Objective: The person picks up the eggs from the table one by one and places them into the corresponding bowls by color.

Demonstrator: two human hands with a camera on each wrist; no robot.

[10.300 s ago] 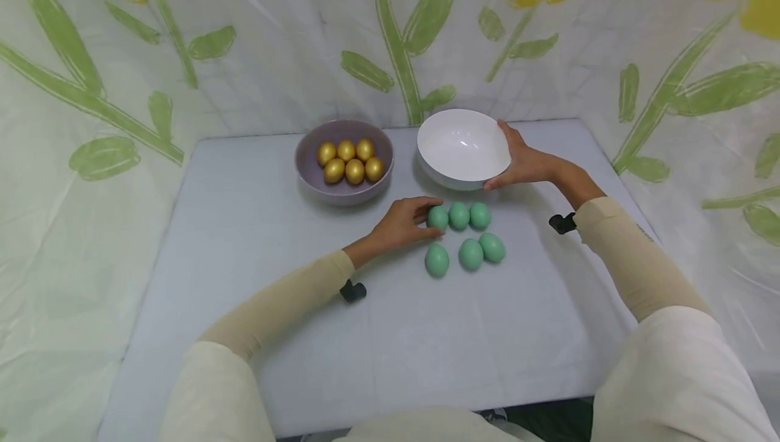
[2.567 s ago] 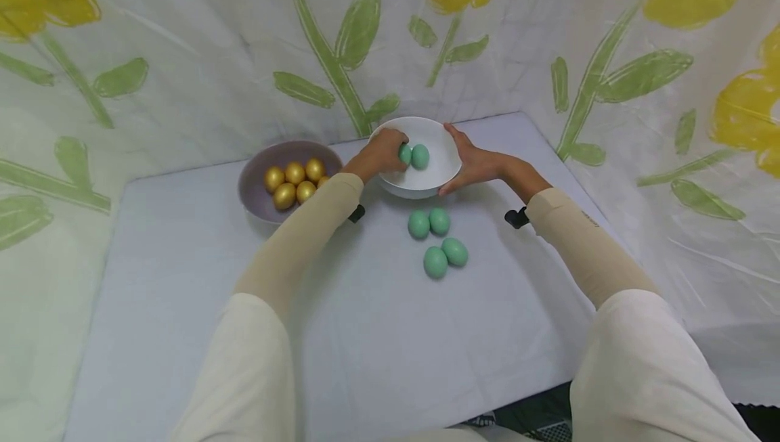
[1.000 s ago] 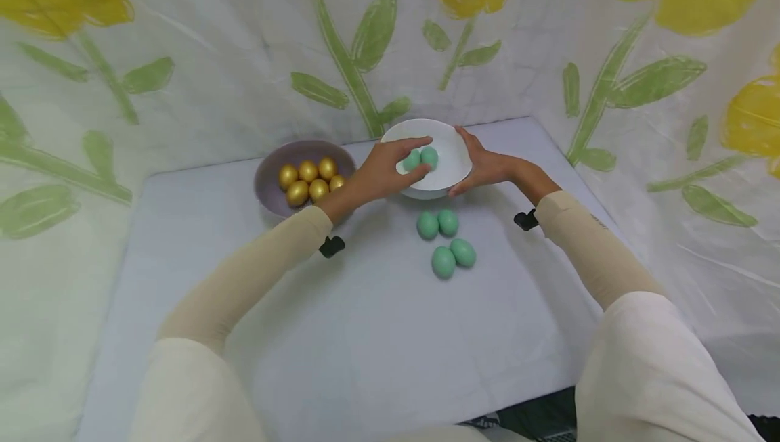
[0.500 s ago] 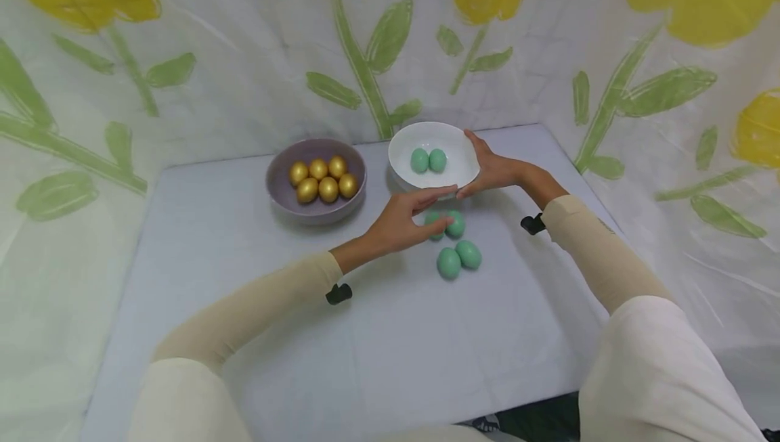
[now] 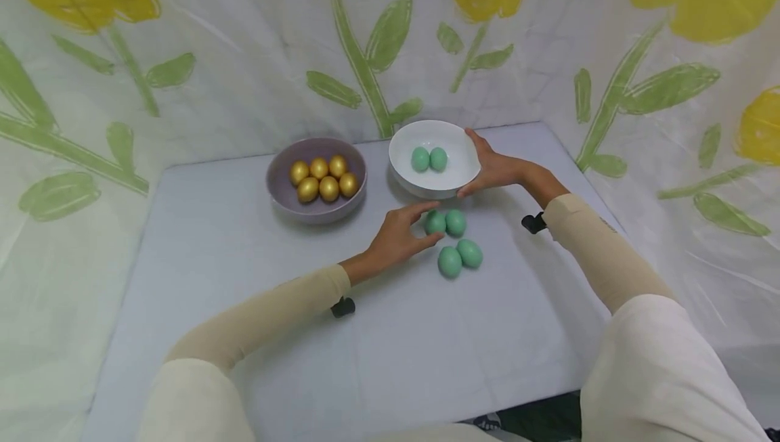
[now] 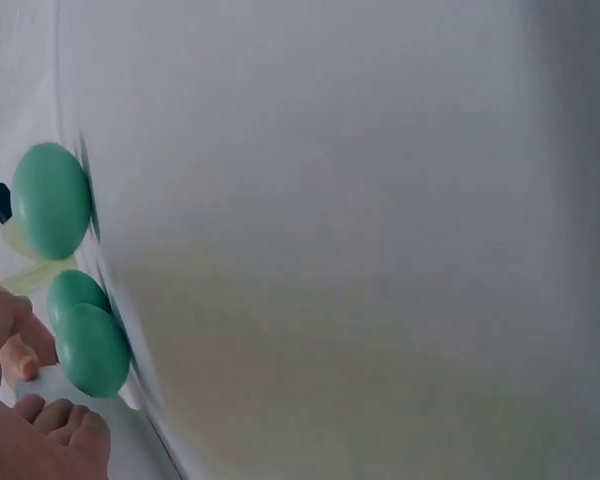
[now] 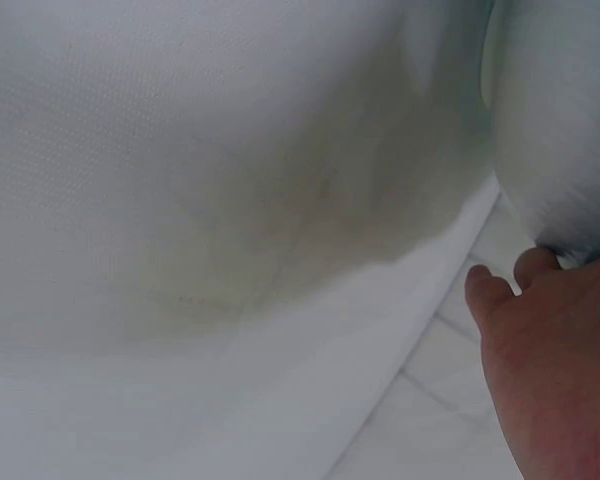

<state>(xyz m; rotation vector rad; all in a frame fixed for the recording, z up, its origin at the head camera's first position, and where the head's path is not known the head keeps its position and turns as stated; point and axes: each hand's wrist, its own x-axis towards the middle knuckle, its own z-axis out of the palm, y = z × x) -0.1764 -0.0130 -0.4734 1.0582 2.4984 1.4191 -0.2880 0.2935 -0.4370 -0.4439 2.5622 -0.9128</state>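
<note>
From above and well back, the head view looks forward and down across the table (image 5: 408,347), framing nearly all of it. The left wrist view, close, low and sideways, looks past the left hand (image 5: 393,237), sharing the green eggs (image 6: 52,200) with the head view. The right wrist view, also close, looks past the right hand (image 7: 555,360) beside the white bowl (image 5: 460,145), both shared from above.

Gold eggs (image 5: 329,189) in mauve bowl (image 5: 319,212); flowered sheeting (image 5: 420,56) behind

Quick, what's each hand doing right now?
Left hand: open around a smooth green egg, contact unclear.
Right hand: holding a glossy, round white bowl.
</note>
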